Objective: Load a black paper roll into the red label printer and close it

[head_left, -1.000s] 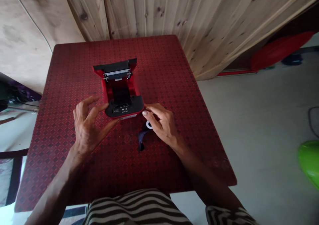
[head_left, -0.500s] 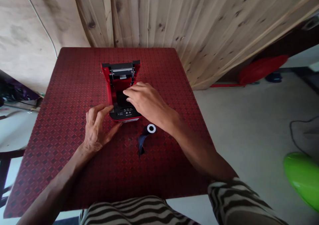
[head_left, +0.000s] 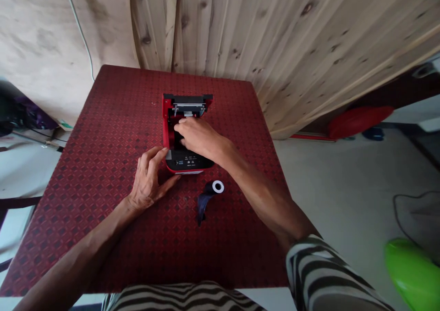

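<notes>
A small red and black label printer stands on the table with its lid raised. My left hand grips its front left corner, fingertips on the left side and thumb along the front bottom edge. Inside the printer's paper compartment are the bent fingers of my right hand; what they hold, if anything, is hidden. In front of the printer lies a roll of dark paper tape with a white core, its loose end trailing towards me.
The table has a red patterned cover and meets a wooden plank wall at the back. On the right, a green rounded object and a red rounded object stand on the floor. A dark cable lies there too.
The view has shifted, so the printer and roll appear further right and lower. My right fingers sit deeper in the compartment. My left hand keeps its place at the corner.
</notes>
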### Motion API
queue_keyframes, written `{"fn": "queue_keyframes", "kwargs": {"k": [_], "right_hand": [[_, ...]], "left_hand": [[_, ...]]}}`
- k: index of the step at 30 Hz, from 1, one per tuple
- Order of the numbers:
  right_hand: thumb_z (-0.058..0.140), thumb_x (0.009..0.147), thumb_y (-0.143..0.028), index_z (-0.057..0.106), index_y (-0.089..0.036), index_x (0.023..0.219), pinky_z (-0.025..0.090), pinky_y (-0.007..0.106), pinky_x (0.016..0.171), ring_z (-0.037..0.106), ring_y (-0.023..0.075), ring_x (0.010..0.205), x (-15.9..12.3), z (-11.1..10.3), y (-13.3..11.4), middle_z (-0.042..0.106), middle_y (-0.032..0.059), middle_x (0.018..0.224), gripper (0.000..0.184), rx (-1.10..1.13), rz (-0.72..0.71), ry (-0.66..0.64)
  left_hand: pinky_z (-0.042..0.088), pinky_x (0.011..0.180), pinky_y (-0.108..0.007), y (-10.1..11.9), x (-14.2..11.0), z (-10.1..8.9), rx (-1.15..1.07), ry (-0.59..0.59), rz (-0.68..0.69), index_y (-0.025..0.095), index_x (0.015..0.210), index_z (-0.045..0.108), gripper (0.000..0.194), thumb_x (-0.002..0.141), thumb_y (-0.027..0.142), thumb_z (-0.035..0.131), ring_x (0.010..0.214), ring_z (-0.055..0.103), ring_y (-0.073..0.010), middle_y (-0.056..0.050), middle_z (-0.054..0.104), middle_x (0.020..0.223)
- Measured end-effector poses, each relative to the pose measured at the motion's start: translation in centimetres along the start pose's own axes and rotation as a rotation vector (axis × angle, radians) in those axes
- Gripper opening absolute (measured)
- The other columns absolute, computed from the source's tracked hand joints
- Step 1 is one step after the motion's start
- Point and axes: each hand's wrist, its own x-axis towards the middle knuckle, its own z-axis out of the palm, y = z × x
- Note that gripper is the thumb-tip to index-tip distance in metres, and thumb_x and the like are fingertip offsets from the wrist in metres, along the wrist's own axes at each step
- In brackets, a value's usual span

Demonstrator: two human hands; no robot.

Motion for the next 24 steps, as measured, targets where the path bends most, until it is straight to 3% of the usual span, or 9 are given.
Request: {"fn": "queue_keyframes", "kwargs": {"k": [6,9,12,14,18,21,24], "right_hand": [[0.063,0.090,-0.004,0.078,-0.014,0.102,0.060,0.044,0.086,0.076,0.0312,0.097,-1.9,-2.1,-1.5,0.079,0.0168,0.106,0.021,0.060,0.062,0.073],[0.065,0.091,-0.007,0.077,-0.018,0.101,0.060,0.045,0.095,0.074,0.0295,0.104,-4.7,-3.9,-1.3,0.079,0.0120,0.107,0.019,0.186,0.108,0.219],[0.073,0.090,-0.017,0.076,-0.022,0.108,0.060,0.042,0.093,0.074,0.0247,0.098,-8.7,-4.0,0.9,0.079,0.0050,0.108,0.018,0.428,0.205,0.390],[0.076,0.088,-0.024,0.074,-0.023,0.110,0.060,0.040,0.088,0.075,0.0221,0.093,-11.3,-2.2,3.1,0.080,0.0025,0.105,0.021,0.615,0.301,0.483],[0.079,0.083,-0.035,0.071,-0.023,0.107,0.063,0.044,0.093,0.077,0.0221,0.100,-14.8,4.2,6.2,0.081,0.0034,0.105,0.028,0.917,0.490,0.575],[0.082,0.080,-0.037,0.072,-0.023,0.107,0.064,0.046,0.094,0.078,0.0231,0.102,-15.7,8.4,6.7,0.081,0.0046,0.105,0.032,0.993,0.592,0.634],[0.082,0.080,-0.039,0.072,-0.023,0.109,0.065,0.047,0.095,0.078,0.0233,0.104,-15.6,10.4,6.6,0.081,0.0053,0.110,0.034,0.982,0.620,0.690]], "left_hand": [[0.059,0.107,-0.049,-0.1,-0.1,0.2,-0.027,0.008,-0.004,0.022,0.163,0.034,0.088,0.091,0.039,0.083,0.132,0.062,-0.0326,-0.020,0.059,0.143],[0.059,0.108,-0.050,-0.1,-0.1,0.2,-0.026,0.011,-0.009,0.022,0.164,0.033,0.090,0.091,0.037,0.083,0.133,0.061,-0.0331,-0.020,0.059,0.143],[0.060,0.109,-0.050,-0.2,0.0,0.2,-0.021,0.022,0.026,0.020,0.164,0.033,0.091,0.090,0.035,0.084,0.134,0.061,-0.0329,-0.020,0.059,0.142],[0.060,0.108,-0.050,-0.3,0.2,0.2,-0.012,0.031,0.049,0.020,0.164,0.033,0.091,0.090,0.035,0.084,0.133,0.061,-0.0331,-0.020,0.060,0.141],[0.060,0.107,-0.052,-0.5,0.3,0.3,0.014,0.045,0.056,0.022,0.162,0.034,0.091,0.089,0.039,0.085,0.131,0.062,-0.0336,-0.018,0.061,0.139],[0.059,0.108,-0.052,-0.6,0.3,0.4,0.031,0.050,0.063,0.022,0.161,0.036,0.090,0.089,0.040,0.085,0.130,0.062,-0.0329,-0.017,0.061,0.138],[0.059,0.106,-0.052,-0.5,0.5,0.3,0.028,0.045,0.057,0.022,0.160,0.037,0.088,0.089,0.041,0.085,0.128,0.062,-0.0322,-0.016,0.061,0.137]]}}
